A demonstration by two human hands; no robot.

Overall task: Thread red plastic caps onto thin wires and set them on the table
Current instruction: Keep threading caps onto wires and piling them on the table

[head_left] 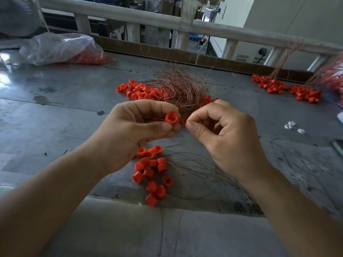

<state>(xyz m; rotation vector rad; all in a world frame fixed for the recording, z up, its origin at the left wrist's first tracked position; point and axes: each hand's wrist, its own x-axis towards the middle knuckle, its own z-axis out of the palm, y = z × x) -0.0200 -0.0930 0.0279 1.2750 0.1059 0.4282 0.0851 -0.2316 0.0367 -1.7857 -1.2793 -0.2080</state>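
Note:
My left hand (137,130) pinches a red plastic cap (171,118) between thumb and forefinger, its open end facing me. A thin wire pokes out of the cap to the left. My right hand (220,134) sits just right of the cap, thumb and forefinger pinched together on a thin wire at the cap's edge. Behind both hands lies a tangled bundle of copper wires (182,89) over a heap of loose red caps (141,91). Below my hands a group of threaded caps (152,173) lies on the grey table (65,112), their wires (204,167) trailing right.
A clear plastic bag of red caps (61,49) lies at the back left. More threaded caps with wires (285,88) sit at the back right, by another bag at the right edge. Small white pieces (294,127) lie to the right. A white rail (167,21) runs behind the table.

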